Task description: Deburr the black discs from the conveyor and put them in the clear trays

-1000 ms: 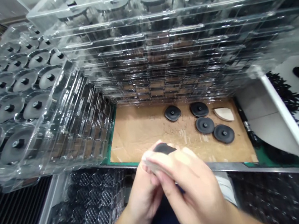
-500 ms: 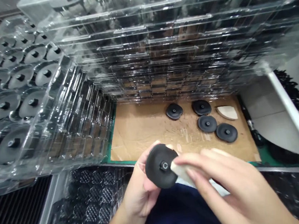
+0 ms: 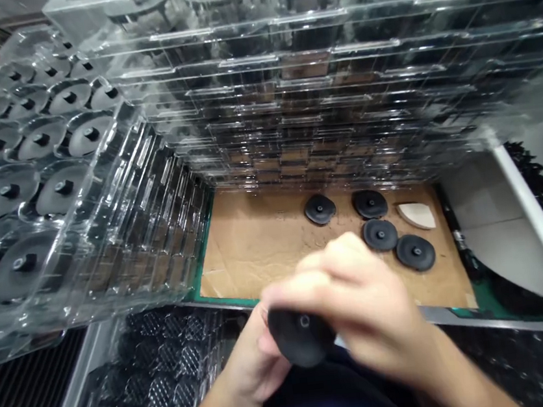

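My left hand (image 3: 250, 356) grips a round black plastic disc (image 3: 299, 341) by its left side, its small hollow post facing up toward me. My right hand (image 3: 361, 298) is curled over the disc's far right rim and is smeared by motion. Whatever its fingers hold is hidden now; half a second ago it was an off-white pad. Beyond the hands, several similar black discs (image 3: 380, 235) lie post-up on a cardboard sheet (image 3: 241, 239). To their right lies an off-white, wedge-shaped piece (image 3: 417, 214).
Tall stacks of clear plastic trays (image 3: 289, 97) rise behind the cardboard. More trays (image 3: 74, 239) on the left hold black discs in their pockets. A white panel edge (image 3: 538, 219) stands at the right. Below left is a clear tray with dark pockets (image 3: 159, 379).
My right hand has swung left and up over the disc's far edge, covering the off-white pad. The disc in my left hand sits slightly lower and tilts differently.
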Motion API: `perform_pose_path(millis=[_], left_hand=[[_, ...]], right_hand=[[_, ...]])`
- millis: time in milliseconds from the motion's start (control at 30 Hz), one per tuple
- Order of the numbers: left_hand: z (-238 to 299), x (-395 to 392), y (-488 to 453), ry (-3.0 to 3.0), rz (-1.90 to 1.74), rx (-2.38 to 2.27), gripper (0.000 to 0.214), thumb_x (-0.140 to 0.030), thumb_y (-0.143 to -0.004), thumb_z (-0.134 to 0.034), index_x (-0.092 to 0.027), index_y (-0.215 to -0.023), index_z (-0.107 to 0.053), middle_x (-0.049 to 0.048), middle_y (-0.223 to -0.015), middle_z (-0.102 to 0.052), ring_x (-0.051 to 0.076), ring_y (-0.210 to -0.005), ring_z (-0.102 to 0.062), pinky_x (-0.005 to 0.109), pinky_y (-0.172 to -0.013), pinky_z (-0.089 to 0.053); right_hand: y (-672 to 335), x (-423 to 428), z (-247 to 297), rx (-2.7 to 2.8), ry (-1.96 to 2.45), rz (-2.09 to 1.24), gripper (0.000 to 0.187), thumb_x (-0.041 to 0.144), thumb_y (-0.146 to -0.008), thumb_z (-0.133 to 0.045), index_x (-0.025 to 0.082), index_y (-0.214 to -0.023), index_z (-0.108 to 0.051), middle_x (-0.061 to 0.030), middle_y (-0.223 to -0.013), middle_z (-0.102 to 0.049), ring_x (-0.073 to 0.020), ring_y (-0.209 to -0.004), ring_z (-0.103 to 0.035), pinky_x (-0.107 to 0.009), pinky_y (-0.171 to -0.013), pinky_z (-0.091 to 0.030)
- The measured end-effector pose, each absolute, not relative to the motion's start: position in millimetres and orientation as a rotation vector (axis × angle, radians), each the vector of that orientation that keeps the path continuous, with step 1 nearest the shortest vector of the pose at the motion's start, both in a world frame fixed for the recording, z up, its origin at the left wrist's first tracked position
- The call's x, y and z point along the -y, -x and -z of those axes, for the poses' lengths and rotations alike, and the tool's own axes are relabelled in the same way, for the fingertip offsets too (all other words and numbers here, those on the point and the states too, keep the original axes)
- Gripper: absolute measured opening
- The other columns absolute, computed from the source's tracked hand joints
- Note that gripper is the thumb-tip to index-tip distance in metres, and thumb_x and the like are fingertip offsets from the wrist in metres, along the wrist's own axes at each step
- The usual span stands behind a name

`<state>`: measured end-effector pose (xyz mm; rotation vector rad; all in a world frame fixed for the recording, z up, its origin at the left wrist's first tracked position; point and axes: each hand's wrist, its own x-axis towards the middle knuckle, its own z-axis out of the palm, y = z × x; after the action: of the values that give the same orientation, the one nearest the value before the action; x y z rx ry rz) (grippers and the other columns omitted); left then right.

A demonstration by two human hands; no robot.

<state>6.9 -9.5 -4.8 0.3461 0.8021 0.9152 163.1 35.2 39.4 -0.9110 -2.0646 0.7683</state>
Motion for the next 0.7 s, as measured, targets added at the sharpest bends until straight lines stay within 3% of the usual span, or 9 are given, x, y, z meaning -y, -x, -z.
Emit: perform_pose_path(millis=[100,200,400,567,700], left_hand=[[5,10,-2,-0.188,-0.953,-0.596,0.054,-0.047,-0.054,-0.084,-0.024,-0.102,-0.072,0.0017,-0.101,-0.074,0.021,-0.089,-0.071,0.027,-0.079,-0.054],[5,11,4,-0.094,-0.994,-0.522,0.054,-0.047,-0.057,-0.082,-0.022,-0.104,-0.071,0.0039,-0.103,-0.074,0.023,-0.093,-0.071,0.028,-0.079,-0.056],[10,13,12,-0.014,-0.956,-0.495,0.056,-0.055,-0.06,-0.076,-0.016,-0.1,-0.072,0.0072,-0.096,-0.074,0.021,-0.089,-0.071,0.026,-0.078,-0.056],[14,13,13,-0.022,-0.964,-0.431,0.055,-0.061,-0.068,-0.066,-0.018,-0.103,-0.071,0.0063,-0.098,-0.074,0.02,-0.088,-0.072,0.024,-0.073,-0.057],[19,16,16,-0.255,-1.075,-0.555,0.059,-0.059,-0.075,-0.062,-0.031,-0.127,-0.056,0.0049,-0.108,-0.07,0.021,-0.084,-0.072,0.027,-0.071,-0.056]], right_hand=[[-167,-53,-9,1.8,1.281,-0.965,0.022,0.021,-0.092,-0.05,0.024,-0.103,-0.069,-0.0016,-0.098,-0.072,-0.0152,-0.087,-0.064,-0.029,-0.075,-0.047],[-157,-60,35,1.781,1.365,-1.175,0.021,0.022,-0.088,-0.054,0.024,-0.099,-0.072,-0.0022,-0.096,-0.072,-0.0169,-0.089,-0.066,-0.029,-0.078,-0.053],[-132,-29,85,1.697,1.458,-1.047,0.029,0.027,-0.09,-0.049,0.02,-0.112,-0.066,-0.0135,-0.124,-0.056,-0.0242,-0.11,-0.059,-0.042,-0.09,-0.052],[-146,-11,65,1.629,1.424,-1.035,0.024,0.029,-0.09,-0.049,0.021,-0.099,-0.07,-0.0099,-0.105,-0.066,-0.0215,-0.101,-0.063,-0.038,-0.086,-0.054],[-156,-5,55,1.605,1.445,-1.071,0.02,0.029,-0.089,-0.053,0.022,-0.091,-0.072,-0.0067,-0.091,-0.072,-0.0195,-0.087,-0.069,-0.032,-0.074,-0.057]])
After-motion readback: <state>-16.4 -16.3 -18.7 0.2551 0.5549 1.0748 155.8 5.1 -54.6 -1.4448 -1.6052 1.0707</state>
